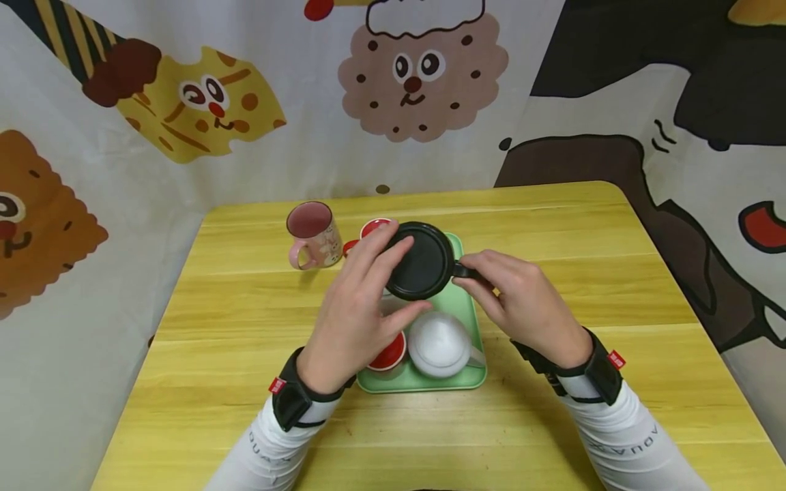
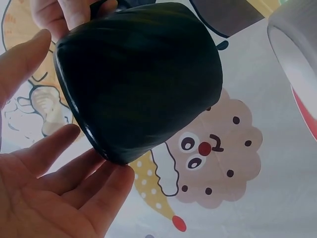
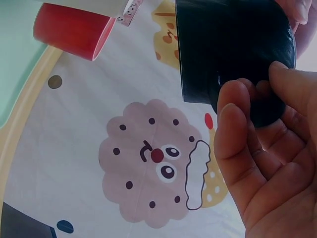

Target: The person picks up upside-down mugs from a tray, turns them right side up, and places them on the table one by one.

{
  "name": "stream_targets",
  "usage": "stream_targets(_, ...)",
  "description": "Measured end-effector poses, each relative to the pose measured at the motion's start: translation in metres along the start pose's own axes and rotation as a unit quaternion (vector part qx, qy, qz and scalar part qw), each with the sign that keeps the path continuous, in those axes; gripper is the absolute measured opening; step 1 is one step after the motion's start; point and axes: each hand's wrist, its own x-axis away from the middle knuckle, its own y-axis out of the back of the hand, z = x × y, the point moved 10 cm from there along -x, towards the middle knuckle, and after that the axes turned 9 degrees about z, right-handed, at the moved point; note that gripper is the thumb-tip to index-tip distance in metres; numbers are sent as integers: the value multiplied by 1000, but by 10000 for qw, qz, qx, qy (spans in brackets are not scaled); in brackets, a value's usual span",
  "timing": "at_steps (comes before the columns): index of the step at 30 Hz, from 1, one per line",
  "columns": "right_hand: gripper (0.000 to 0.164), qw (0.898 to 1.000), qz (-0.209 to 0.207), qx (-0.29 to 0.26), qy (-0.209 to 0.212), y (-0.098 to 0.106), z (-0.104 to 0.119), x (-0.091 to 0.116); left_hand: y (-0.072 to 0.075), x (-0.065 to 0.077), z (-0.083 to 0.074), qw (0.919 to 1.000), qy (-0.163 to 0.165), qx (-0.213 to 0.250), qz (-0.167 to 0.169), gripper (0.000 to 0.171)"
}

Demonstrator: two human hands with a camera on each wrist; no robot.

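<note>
Fingers of the right hand (image 1: pixel 525 296) pinch the three-o'clock handle (image 1: pixel 460 271) of the black mug (image 1: pixel 421 261), head view, over the tray's (image 1: pixel 464 308) twelve-o'clock end; the left hand (image 1: pixel 362 296) spreads at eight. Left wrist: stiff, glossy sides, probably slippery; nearly straight fingertips touch the seven-o'clock edge. Right wrist: handle looks the surest hold, thumb opposing bent fingers.

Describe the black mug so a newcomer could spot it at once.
Start at the yellow table, then the green tray on it. Over the tray, the right hand holds the black mug by its handle, with the left hand at its other side. Only it is black, unlike the white mug, red cup and pink mug nearby.
</note>
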Motion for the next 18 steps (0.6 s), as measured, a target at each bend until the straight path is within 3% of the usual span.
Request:
stream_targets(10,19,9999,-27,11,-98,2,-3,-1,-1,-1,-3,9998,-169,61,-30,79)
stream_targets(18,22,9982,-467,-111,-371,11,-13,2,10,0,-3,9978,-227,275,-561,73)
